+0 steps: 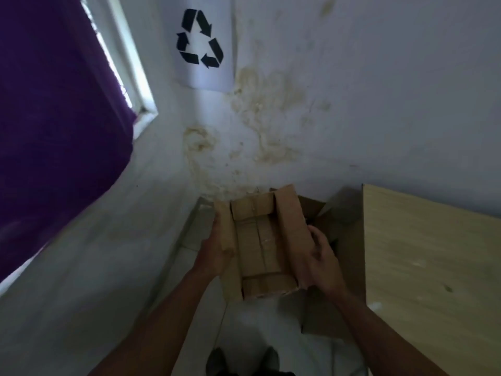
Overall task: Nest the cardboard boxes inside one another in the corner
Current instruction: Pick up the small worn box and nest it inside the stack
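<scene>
Both hands were on the small box (260, 245), held up over the floor in the corner: left hand (217, 246) clamped on its nine o'clock wall, right hand (320, 256) wrapped on the three o'clock flap. The big box (341, 240) sat open just behind, at three o'clock. Empty cardboard, likely light but floppy at the flaps; the folded walls looked the safer hold.

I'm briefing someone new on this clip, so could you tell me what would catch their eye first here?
First, the open cardboard box at centre, gripped on either side by the left hand and right hand, above a larger box on the floor. Next, the black recycling sign on the stained wall near the corner, and the purple curtain at left.
</scene>
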